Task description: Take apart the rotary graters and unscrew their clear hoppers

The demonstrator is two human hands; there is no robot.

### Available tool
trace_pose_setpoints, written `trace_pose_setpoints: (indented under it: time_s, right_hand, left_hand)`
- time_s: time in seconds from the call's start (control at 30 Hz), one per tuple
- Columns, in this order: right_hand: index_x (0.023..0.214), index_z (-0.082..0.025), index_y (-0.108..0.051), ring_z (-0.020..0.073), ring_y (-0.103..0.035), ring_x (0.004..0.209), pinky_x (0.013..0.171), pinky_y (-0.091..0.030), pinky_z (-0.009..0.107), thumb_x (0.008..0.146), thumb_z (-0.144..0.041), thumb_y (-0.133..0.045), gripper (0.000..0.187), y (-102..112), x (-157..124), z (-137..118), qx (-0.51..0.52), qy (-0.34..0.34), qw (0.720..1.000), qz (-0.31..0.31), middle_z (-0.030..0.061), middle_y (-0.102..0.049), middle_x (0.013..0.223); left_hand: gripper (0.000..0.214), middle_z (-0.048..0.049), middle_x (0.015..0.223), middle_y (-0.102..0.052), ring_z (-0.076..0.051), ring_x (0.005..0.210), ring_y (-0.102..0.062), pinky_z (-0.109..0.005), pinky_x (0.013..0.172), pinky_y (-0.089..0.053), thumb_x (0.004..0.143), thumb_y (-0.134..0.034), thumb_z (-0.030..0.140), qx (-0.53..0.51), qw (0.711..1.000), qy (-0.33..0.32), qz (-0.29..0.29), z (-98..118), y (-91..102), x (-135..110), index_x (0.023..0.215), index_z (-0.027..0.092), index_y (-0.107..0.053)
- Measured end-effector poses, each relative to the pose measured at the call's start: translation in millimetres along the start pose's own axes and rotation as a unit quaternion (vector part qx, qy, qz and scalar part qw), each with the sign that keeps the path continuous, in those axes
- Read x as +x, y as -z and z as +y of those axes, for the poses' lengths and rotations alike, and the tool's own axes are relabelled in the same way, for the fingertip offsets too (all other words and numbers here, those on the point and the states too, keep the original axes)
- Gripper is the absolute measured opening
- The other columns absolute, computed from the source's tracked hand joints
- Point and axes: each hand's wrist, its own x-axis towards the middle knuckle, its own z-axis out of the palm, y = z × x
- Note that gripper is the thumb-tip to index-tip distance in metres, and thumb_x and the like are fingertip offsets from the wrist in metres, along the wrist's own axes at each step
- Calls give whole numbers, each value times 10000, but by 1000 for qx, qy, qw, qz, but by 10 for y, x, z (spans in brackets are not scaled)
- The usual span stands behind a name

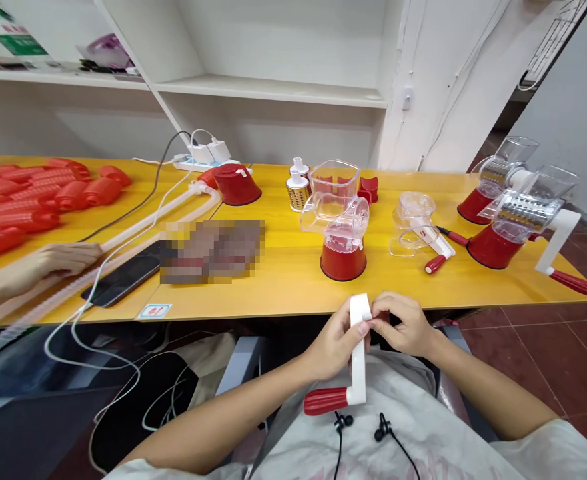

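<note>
My left hand (334,341) is closed around a white crank handle (357,363) with a red grip (325,401), held upright over my lap. My right hand (403,325) pinches the top end of the same crank. On the yellow table (283,287) just ahead stands a clear grinder body on a red base (342,257), without a crank. To its right lies a clear housing with a white-and-red crank (421,233).
Two assembled grinders (516,223) stand at the table's right end. Several red parts (38,197) lie at the far left. Another person's hand (63,259) rests at the left near a phone (126,280) and white cables. A power strip (201,159) sits at the back.
</note>
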Motion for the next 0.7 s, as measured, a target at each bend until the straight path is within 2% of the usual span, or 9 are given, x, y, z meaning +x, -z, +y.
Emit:
trace_pose_setpoints:
  time_s: [0.1,0.23,0.3,0.4,0.57,0.7]
  right_hand:
    - [1074,-274,-744,216,-665,758,718,-549,349,1300,-429,-746,274,68,25,3,-17,11,999,-46,47,-782,927]
    - [1092,-260,-721,208,-693,812,755,-528,333,1367,-486,-624,369,156,52,5,-32,28,989,-139,49,-794,968]
    - [1113,-253,-716,202,-699,828,759,-518,320,1385,-492,-593,382,176,70,5,-29,42,986,-160,45,-794,982]
    - [1121,-249,-703,197,-685,826,752,-495,316,1396,-498,-564,397,184,101,5,-32,54,984,-168,44,-788,993]
    - [1205,-240,-739,215,-682,859,768,-471,331,1391,-433,-540,334,200,119,-1,-84,35,972,-216,58,-805,1052]
    - [1244,-229,-734,219,-690,857,760,-454,338,1406,-401,-476,351,187,97,-5,-121,72,967,-214,67,-813,1078]
  left_hand:
    - [868,7,734,-744,-163,554,-606,-265,553,-454,1049,-846,1090,-9,1000,8,22,-125,-111,-50,1150,263,-605]
    - [857,11,693,-749,-202,484,-615,-307,516,-490,1098,-715,1125,-31,998,26,46,-284,-267,-171,1222,286,-586]
    - [846,7,684,-756,-216,464,-618,-320,500,-487,1102,-719,1114,-36,997,31,58,-327,-292,-223,1245,287,-608]
    - [863,-1,679,-766,-219,483,-631,-319,506,-482,1066,-787,1101,-33,995,37,81,-349,-248,-255,1285,275,-664]
    - [947,-4,697,-775,-248,530,-687,-320,525,-504,1029,-845,1081,-29,993,61,92,-363,-120,-257,1470,257,-694]
    - [957,-10,715,-778,-279,547,-723,-330,527,-513,1038,-847,1061,-30,993,70,93,-381,-76,-288,1544,266,-681]
